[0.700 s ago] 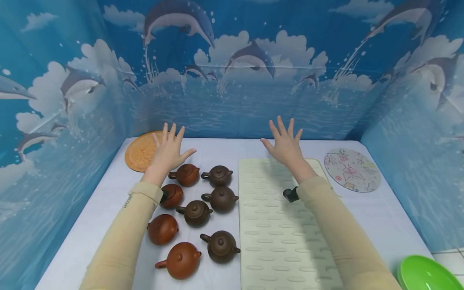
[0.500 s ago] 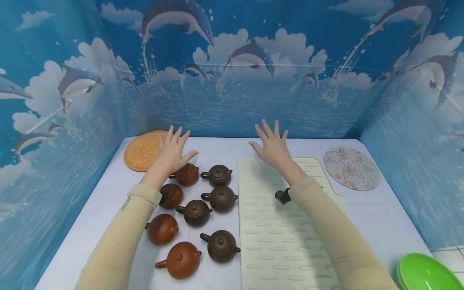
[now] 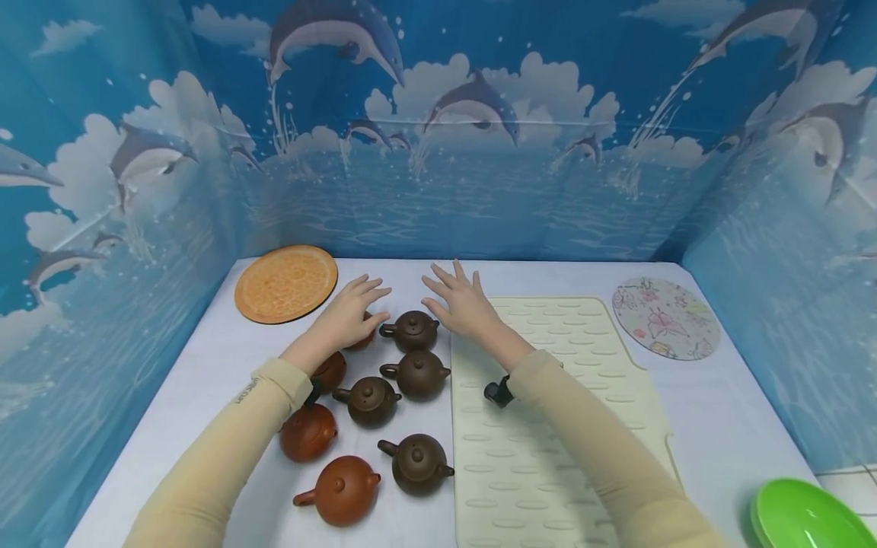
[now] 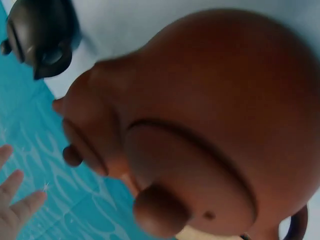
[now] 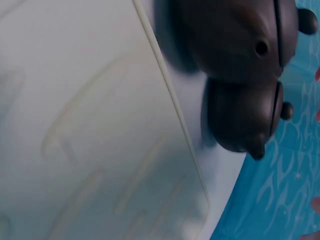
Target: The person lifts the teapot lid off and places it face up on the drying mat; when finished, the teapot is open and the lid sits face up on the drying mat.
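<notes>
Just left of frame centre: left hand [image 3: 342, 318], fingers loosely extended, gripping nothing, covers part of the uppermost red pot [image 3: 363, 340] | right hand [image 3: 464, 306], fingers spread, empty, upper right of the topmost dark pot [image 3: 414, 332] | touching or not: unclear | risk: a low wrist sweep could knock crowded pots together

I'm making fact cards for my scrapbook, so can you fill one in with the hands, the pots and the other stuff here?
Left hand: holding nothing; partly hides the farthest red pot from the head camera
Right hand: holding nothing; near the farthest dark pot
Pots: four red pots, four dark pots, left of the mat
Mat: pale, bumpy
Far left: orange disc
Far right: patterned disc
Near right: green bowl
Behind: blue curtain with dolphins
</notes>
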